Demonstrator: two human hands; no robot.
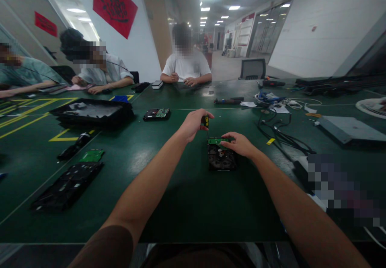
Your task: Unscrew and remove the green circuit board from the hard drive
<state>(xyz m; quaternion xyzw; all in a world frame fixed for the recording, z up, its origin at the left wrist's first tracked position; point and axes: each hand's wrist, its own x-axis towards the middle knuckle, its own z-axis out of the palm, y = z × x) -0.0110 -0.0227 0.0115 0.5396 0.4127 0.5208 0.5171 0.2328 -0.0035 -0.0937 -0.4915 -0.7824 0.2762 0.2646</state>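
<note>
My left hand (194,126) is closed around a black-and-yellow screwdriver (206,121), its shaft pointing down at the left end of a green circuit board (214,141). My right hand (241,144) meets the board's right end; I cannot tell whether it grips. The opened hard drive (221,160) lies between both hands, on the nearer side, upon the green table (181,207).

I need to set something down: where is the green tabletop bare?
Bare tabletop lies between the left forearm and the near-left black casing, and on the near side of the hard drive. The right is crowded: cables, a silver box.
</note>
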